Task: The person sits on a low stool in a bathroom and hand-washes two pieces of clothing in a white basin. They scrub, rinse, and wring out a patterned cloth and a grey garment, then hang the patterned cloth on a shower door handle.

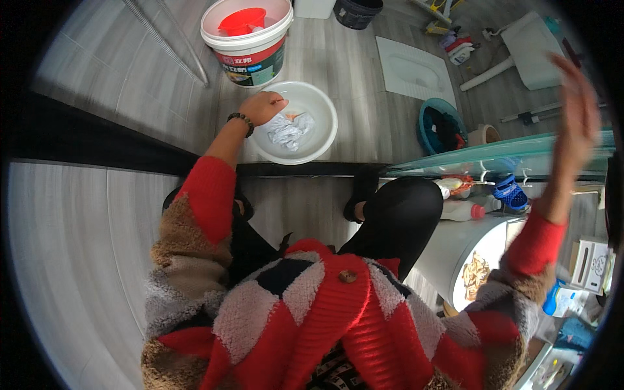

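Observation:
My left hand [262,108] is over the left rim of a round white basin [329,130] on the floor, its fingers curled closed. Beneath it, inside the basin, lies a crumpled pale grey-white cloth [290,134] with a small orange patch beside it. Whatever the fingers may hold is hidden. A beaded bracelet [244,122] circles that wrist. Far to the right my right hand [580,107] is raised with fingers stretched out, slightly blurred, holding nothing visible. It is next to the glass panel [507,153]; whether it touches the glass I cannot tell.
A large paint bucket [250,62] with a red scoop-like vessel [243,21] stands behind the basin. A squat toilet [418,68] and a teal tub [424,130] of dark cloth are farther right. A black threshold [312,169] crosses before my feet. Bottles [463,210] stand beside a white drum-shaped appliance [442,257].

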A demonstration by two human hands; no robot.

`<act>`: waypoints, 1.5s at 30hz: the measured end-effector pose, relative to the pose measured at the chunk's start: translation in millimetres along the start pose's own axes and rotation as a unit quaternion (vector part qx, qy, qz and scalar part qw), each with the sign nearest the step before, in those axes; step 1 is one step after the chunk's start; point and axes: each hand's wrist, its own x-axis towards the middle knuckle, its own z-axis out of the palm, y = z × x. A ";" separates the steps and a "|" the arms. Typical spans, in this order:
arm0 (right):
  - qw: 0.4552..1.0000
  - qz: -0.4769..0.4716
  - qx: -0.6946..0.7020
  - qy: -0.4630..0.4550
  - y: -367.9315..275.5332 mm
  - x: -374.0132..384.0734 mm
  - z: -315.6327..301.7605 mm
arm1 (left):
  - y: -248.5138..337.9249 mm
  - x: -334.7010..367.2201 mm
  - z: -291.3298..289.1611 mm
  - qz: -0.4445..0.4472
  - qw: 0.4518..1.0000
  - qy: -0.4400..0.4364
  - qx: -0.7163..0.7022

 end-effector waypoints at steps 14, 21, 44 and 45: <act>0.970 0.156 0.048 -0.181 -83.2 -110.2 218.4 | -0.1 6.9 -21.8 0.059 0.997 0.038 0.015; 0.903 0.349 -0.215 -0.129 -88.9 -253.9 9.1 | 19.8 18.2 -8.1 0.079 0.989 -0.031 0.117; 0.903 0.424 0.071 0.029 -124.2 -238.2 33.2 | -13.4 5.8 8.5 0.092 0.977 -0.138 0.131; 0.894 0.442 0.076 0.017 -124.2 -229.0 38.8 | -16.2 5.2 7.6 0.105 0.978 -0.143 0.108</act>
